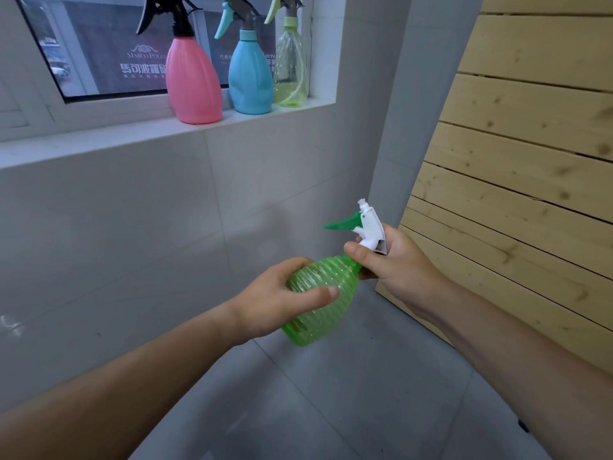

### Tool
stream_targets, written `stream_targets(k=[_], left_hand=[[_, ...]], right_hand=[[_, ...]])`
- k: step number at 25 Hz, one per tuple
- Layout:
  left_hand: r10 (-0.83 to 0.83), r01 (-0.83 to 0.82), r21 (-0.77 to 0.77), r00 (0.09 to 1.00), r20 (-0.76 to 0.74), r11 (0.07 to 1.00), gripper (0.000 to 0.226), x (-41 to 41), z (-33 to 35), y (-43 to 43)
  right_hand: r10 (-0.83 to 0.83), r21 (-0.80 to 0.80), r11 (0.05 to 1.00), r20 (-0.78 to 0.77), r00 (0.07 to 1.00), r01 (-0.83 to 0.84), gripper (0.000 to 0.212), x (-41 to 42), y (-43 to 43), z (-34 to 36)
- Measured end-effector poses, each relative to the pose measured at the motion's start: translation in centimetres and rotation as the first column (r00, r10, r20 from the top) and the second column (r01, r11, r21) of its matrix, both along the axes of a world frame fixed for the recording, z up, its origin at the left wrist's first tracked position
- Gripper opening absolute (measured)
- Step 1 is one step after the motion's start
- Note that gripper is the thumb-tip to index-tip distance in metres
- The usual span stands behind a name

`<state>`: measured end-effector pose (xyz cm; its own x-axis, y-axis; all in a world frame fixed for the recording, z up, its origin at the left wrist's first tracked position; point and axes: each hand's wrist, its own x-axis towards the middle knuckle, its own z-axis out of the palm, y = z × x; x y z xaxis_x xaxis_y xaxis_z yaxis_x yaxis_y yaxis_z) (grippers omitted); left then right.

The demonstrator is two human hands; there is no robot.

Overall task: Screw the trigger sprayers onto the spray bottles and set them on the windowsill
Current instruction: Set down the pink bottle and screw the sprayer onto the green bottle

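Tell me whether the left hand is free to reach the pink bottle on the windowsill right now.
Probably not yet: the left hand is wrapped around the green bottle. The path to the pink bottle looks open otherwise.

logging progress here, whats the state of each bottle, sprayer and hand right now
pink bottle: upright on the windowsill, black sprayer on
blue bottle: upright on the sill, blue sprayer on
pale green bottle: upright on the sill, sprayer on
green ribbed bottle: off the sill, tilted, held in the air
white sprayer: at the ribbed bottle's neck, tightness unclear
left hand: gripping the ribbed bottle's body
right hand: gripping the sprayer's collar
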<state>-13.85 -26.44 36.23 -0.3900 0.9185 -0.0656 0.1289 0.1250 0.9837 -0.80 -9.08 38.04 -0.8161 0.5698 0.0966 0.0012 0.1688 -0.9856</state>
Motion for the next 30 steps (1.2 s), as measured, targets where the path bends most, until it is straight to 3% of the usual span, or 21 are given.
stream_targets(k=[2,6,9,11,14,18,22,25,30], left_hand=[[0.014,-0.014,0.022,1.000,-0.001,1.000,0.056,0.0,0.0,0.1],[0.017,-0.019,0.028,0.998,0.059,0.999,0.058,-0.3,0.2,0.3],[0.019,-0.020,0.033,1.000,0.023,0.999,0.058,0.0,0.0,0.3],[0.021,-0.021,0.028,1.000,0.009,0.999,0.059,0.1,0.0,0.2],[0.026,-0.026,0.039,1.000,0.009,0.999,0.061,-0.2,0.2,0.3],[0.021,-0.021,0.045,1.000,0.004,0.999,0.060,0.0,0.1,0.3],[0.037,-0.037,0.049,0.999,0.006,0.998,0.062,-0.3,0.2,0.3],[0.028,-0.028,0.050,1.000,0.002,0.998,0.058,0.0,0.1,0.3],[0.051,-0.051,0.045,0.999,-0.008,0.998,0.056,-0.2,0.3,0.1]], right_hand=[[-0.006,-0.034,0.999,0.005,1.000,0.007,0.037,-0.2,-0.2,0.1],[0.073,-0.185,0.979,-0.089,0.993,-0.088,0.021,0.1,0.6,1.2],[0.038,-0.064,0.997,-0.067,0.997,-0.042,0.017,0.0,0.3,0.5],[0.002,-0.038,0.999,-0.035,0.999,-0.003,0.025,-0.2,-0.1,0.3],[0.064,-0.176,0.981,-0.085,0.994,-0.078,0.022,-0.2,0.4,0.9],[0.035,-0.064,0.997,-0.052,0.998,-0.038,0.024,-0.4,0.1,0.7],[0.066,-0.179,0.980,-0.121,0.990,-0.088,0.023,-0.4,0.1,0.8],[0.023,-0.068,0.997,-0.078,0.997,-0.029,0.020,-0.6,-0.2,0.5],[0.061,-0.222,0.971,-0.139,0.988,-0.091,0.021,-0.6,-0.2,0.6]])
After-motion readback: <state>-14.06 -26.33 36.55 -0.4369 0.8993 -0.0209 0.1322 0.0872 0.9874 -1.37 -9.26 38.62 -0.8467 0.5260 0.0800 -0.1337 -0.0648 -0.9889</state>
